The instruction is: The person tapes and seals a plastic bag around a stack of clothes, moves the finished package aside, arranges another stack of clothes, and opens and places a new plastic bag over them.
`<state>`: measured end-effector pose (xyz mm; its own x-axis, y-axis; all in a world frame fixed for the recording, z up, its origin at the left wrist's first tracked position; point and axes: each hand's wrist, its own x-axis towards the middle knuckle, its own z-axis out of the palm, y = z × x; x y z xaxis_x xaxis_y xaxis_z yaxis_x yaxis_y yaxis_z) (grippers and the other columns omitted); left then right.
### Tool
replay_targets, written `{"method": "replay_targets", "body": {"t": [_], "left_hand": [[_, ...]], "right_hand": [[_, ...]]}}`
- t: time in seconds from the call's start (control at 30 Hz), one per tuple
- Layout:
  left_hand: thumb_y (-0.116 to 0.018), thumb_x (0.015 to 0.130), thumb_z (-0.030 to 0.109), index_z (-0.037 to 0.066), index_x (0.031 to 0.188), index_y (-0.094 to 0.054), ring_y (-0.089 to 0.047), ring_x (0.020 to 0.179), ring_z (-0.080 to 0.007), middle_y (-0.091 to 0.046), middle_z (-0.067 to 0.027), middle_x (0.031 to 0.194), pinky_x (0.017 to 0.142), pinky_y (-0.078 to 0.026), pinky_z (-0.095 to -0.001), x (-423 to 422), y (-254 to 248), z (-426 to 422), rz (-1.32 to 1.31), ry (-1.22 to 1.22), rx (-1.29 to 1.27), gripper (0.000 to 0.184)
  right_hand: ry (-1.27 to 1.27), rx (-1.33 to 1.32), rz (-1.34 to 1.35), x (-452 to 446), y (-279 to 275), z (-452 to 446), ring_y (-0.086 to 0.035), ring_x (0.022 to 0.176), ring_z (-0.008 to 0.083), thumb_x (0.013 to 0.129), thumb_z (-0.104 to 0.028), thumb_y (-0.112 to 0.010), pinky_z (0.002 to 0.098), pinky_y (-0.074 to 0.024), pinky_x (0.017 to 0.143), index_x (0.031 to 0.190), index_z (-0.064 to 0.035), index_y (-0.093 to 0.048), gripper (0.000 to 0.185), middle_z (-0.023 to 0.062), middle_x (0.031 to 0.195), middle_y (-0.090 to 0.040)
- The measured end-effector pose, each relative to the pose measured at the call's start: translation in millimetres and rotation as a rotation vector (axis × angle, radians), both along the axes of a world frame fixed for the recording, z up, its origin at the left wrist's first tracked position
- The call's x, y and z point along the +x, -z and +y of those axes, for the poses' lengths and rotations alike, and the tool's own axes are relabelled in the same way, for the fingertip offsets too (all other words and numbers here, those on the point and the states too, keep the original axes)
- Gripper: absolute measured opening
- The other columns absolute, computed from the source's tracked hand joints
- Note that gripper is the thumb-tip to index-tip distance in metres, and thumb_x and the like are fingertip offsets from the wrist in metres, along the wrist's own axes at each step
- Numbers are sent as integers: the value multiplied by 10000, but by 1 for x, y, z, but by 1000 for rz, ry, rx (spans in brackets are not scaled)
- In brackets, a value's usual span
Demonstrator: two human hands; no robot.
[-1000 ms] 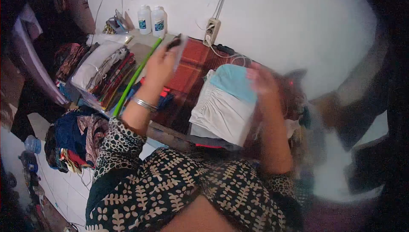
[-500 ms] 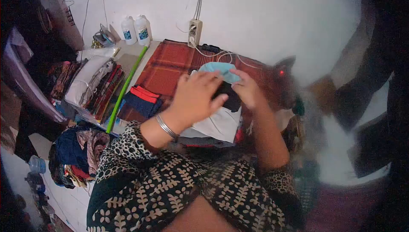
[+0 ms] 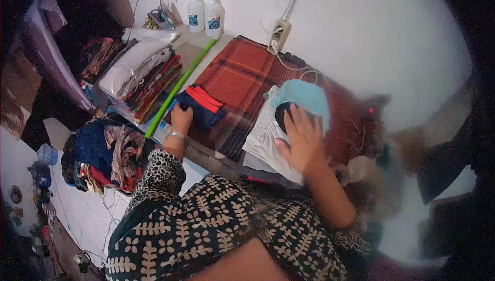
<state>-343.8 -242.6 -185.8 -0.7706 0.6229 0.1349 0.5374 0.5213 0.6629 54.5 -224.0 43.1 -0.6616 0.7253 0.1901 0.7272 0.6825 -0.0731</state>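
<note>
My left hand (image 3: 181, 120) is at the near left corner of a folded navy cloth with a red band (image 3: 205, 106), its fingers curled on the edge. My right hand (image 3: 303, 139) lies with fingers spread on a pile of folded clothes. Under its fingertips is a black piece (image 3: 281, 116), partly hidden by the hand. A light blue folded cloth (image 3: 307, 95) rests at the far side of the pile. Below these lies a white garment with a gathered edge (image 3: 264, 135).
A red plaid cloth (image 3: 237, 72) covers the table. A green strip (image 3: 188, 77) runs beside stacked folded clothes (image 3: 136, 69). Two white bottles (image 3: 213, 18), an iron (image 3: 166, 15) and a power strip (image 3: 279, 37) are at the back. A heap of clothes (image 3: 105, 149) stands at left.
My hands have parted. The left has gone from the light blue cloth to the navy cloth; the right now presses on the pile, where the blue cloth lies. The view has shifted.
</note>
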Motion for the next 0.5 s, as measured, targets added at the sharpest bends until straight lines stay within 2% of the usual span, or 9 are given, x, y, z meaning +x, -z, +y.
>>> {"method": "replay_targets", "body": {"t": [0.03,0.1,0.2,0.27,0.3,0.37,0.4,0.47,0.5], "left_hand": [[-686,729,372,-92,1202,-501,-535,1124,-391,-563,-311,1147,957,-428,-424,-6,-1,8,-15,-4,-3,688],[-689,724,413,-123,1134,-542,-572,1071,-403,-598,-308,1091,922,-454,-412,-16,-14,22,-245,22,-166,691],[-690,721,459,-138,1085,-569,-593,1026,-416,-611,-317,1036,885,-474,-405,-12,-34,28,-218,-4,-238,710],[-685,735,469,-130,1133,-546,-587,1053,-403,-605,-315,1069,894,-466,-391,-28,-18,38,-272,70,-286,733],[-679,748,464,-125,1158,-529,-589,1056,-394,-605,-305,1084,898,-461,-389,-29,-11,44,-386,82,-10,733],[-659,781,449,-115,1207,-490,-589,1068,-376,-598,-281,1127,906,-450,-386,-31,-20,54,-396,113,174,727],[-650,797,441,-109,1231,-471,-589,1074,-368,-595,-269,1148,911,-445,-384,-28,-32,58,-399,134,264,724],[-613,855,366,-85,1238,-471,-607,1024,-344,-607,-242,1130,895,-451,-376,13,-126,39,-330,365,369,608],[-604,873,324,-58,1229,-485,-611,991,-323,-614,-226,1112,881,-457,-364,38,-183,25,-355,478,302,536]], "right_hand": [[-10,-16,-9,0,-6,-2,-266,1368,338,810,-391,-588,560,-170,1093,1369,-95,-420,654,162,1479,-291],[-23,-2,-12,1,-5,-3,-274,1364,342,808,-393,-589,569,-178,1086,1364,-99,-429,649,170,1471,-302],[-27,-1,33,1,-12,-4,-296,1350,357,798,-379,-606,576,-200,1075,1353,-103,-446,640,183,1454,-328],[-17,-19,70,7,-15,1,-310,1340,367,791,-361,-623,573,-215,1070,1347,-103,-455,636,187,1443,-343],[-65,-104,207,13,-16,6,-330,1324,380,777,-332,-645,552,-234,1070,1340,-96,-461,638,191,1427,-366],[-66,-310,510,24,-19,10,-391,1286,377,733,-238,-711,462,-284,1076,1312,-70,-484,644,198,1383,-421],[-51,-306,514,31,-21,12,-391,1286,377,733,-238,-711,462,-284,1076,1312,-70,-484,644,198,1383,-421],[-109,-223,770,47,-26,20,-435,1258,337,721,-220,-727,419,-302,1073,1308,-68,-486,653,185,1362,-448],[-120,-216,857,49,-33,23,-449,1249,301,700,-190,-750,415,-330,1055,1306,-70,-484,673,163,1364,-451]]}}
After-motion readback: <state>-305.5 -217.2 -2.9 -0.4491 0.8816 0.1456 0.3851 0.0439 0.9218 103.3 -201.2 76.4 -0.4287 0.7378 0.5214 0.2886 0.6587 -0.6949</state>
